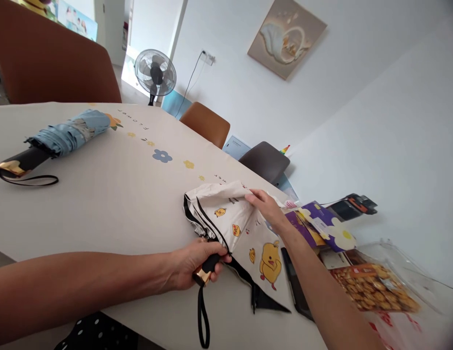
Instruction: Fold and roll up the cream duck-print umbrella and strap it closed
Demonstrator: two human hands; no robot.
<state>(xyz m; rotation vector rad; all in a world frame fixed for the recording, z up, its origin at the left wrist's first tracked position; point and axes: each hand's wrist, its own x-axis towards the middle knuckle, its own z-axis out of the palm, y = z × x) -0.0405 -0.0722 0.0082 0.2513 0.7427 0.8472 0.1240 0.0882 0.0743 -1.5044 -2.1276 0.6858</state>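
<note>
A white umbrella (244,228) with yellow chick prints and a black lining lies loosely folded over the table in front of me. My left hand (197,260) is wrapped round its black handle with the gold end, and a black wrist strap hangs below. On the far side, my right hand (264,206) touches the white cloth with its fingers bent over the fabric; whether they pinch a fold is hard to see. One panel with a large chick spreads toward the right forearm. To the left lies a blue umbrella (75,129), furled, with a black and gold handle.
Along the right side are a dark tablet-like object (297,287), purple boxes (328,226) and a food package (375,287). Chairs (206,124) stand beyond the white table (131,209), with a fan (155,73) behind.
</note>
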